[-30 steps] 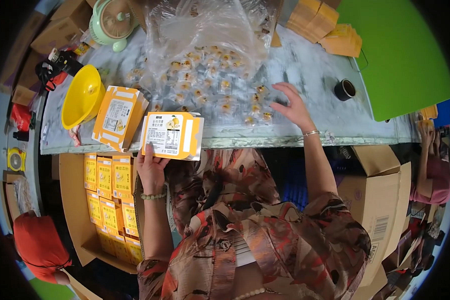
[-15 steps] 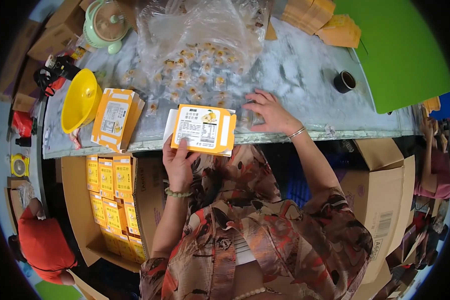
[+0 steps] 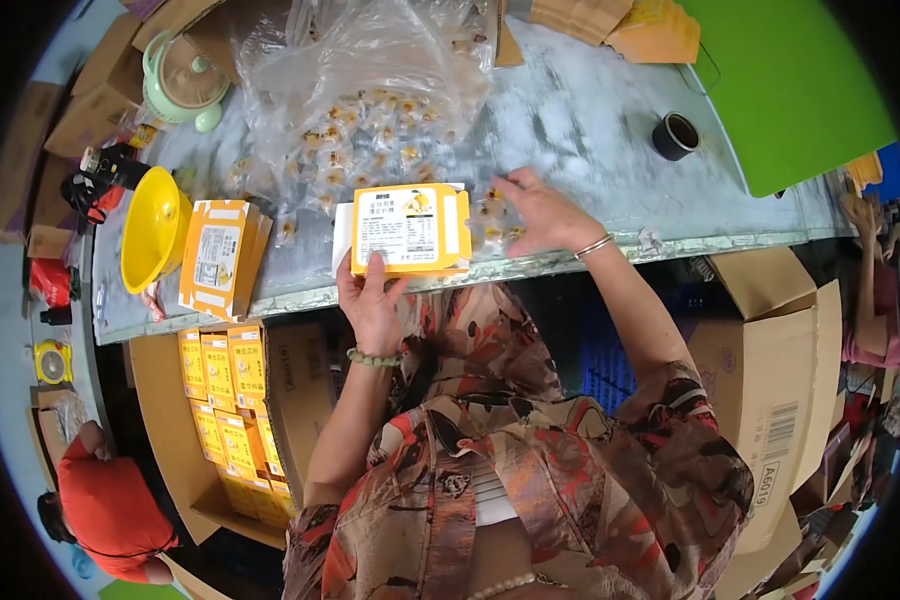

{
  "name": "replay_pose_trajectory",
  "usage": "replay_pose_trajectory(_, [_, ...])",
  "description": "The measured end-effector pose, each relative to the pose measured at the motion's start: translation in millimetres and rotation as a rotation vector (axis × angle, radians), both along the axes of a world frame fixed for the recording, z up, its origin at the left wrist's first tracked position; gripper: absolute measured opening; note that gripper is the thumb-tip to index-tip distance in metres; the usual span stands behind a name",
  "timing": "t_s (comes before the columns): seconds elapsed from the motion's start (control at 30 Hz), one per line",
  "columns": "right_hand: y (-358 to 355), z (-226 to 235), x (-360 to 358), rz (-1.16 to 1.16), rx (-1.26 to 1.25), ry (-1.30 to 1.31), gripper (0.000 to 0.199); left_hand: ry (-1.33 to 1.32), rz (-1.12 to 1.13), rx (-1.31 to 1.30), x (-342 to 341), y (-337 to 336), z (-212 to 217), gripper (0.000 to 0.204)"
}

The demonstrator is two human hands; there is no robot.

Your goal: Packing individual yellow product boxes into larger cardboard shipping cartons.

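Observation:
My left hand (image 3: 372,303) grips a yellow-and-white flat carton (image 3: 411,232) at its lower edge, thumb on the printed face. The carton's open end with white flaps points right, at the table's front edge. Just beyond that end, my right hand (image 3: 552,215) hovers with fingers and thumb apart around a few small clear-wrapped pieces (image 3: 492,218) on the table. More small wrapped pieces (image 3: 370,125) with orange-brown contents lie in front of and under a large clear plastic bag (image 3: 360,60).
Left on the table stand a stack of flat yellow cartons (image 3: 220,258), a yellow basin (image 3: 156,232) and a green fan (image 3: 182,82). A dark cup (image 3: 676,136) is at right. Below the edge, a cardboard box (image 3: 160,420) holds filled yellow cartons. Another cardboard box (image 3: 760,400) stands right.
My right hand has moved slightly, its thumb and fingers now spread round the small wrapped pieces beside the carton. My left hand still holds the carton. The whole view has shifted a little.

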State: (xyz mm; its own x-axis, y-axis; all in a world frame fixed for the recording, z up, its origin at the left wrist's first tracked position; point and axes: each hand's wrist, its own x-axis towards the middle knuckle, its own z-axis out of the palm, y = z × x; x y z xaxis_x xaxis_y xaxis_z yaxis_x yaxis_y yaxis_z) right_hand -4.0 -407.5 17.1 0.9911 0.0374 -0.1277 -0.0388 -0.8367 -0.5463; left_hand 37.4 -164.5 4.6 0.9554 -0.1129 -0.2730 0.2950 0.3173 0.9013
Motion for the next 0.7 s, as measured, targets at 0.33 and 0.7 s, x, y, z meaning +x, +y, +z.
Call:
replay_pose_trajectory(0.33, [48,-17,-4,-0.115,1.098,-0.062,0.051,0.033,-0.073,-0.165,-3,-6,2,0.027])
replay_pose_trajectory(0.7, [114,62,9,0.061,0.719,-0.160,0.037,0.145,0.118,-0.683,-19,80,7,0.031])
